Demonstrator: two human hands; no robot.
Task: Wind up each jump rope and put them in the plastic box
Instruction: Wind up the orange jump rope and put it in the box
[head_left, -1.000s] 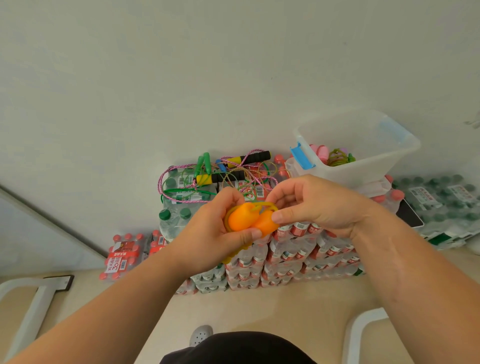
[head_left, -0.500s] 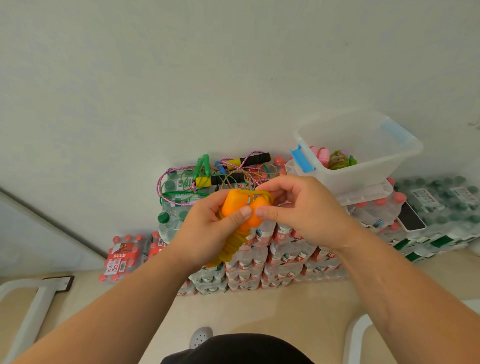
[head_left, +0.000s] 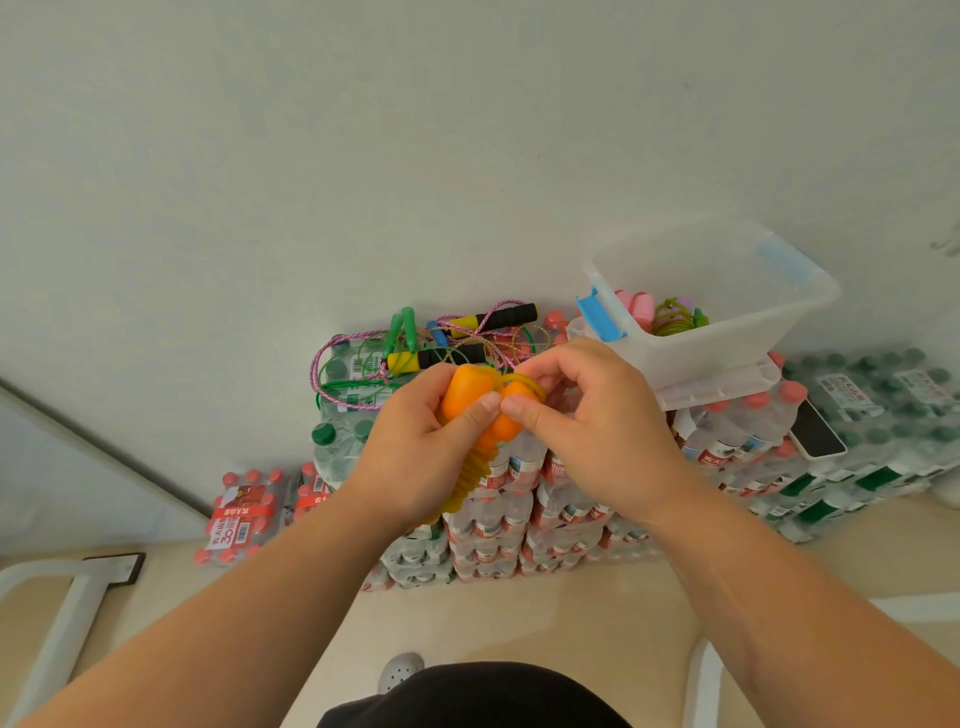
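Left hand (head_left: 415, 447) is gripping the orange jump rope handles (head_left: 467, 397); right hand (head_left: 592, 415) is pinching the yellow cord (head_left: 530, 385) around them, near the plastic box (head_left: 727, 358).

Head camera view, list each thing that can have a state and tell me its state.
Orange jump rope: handles together, cord looped round them.
Left hand: grips the handles.
Right hand: pinches the cord.
Plastic box: open, wound ropes inside.
Other jump ropes: tangled, unwound, on bottle packs.
Phone: screen dark.
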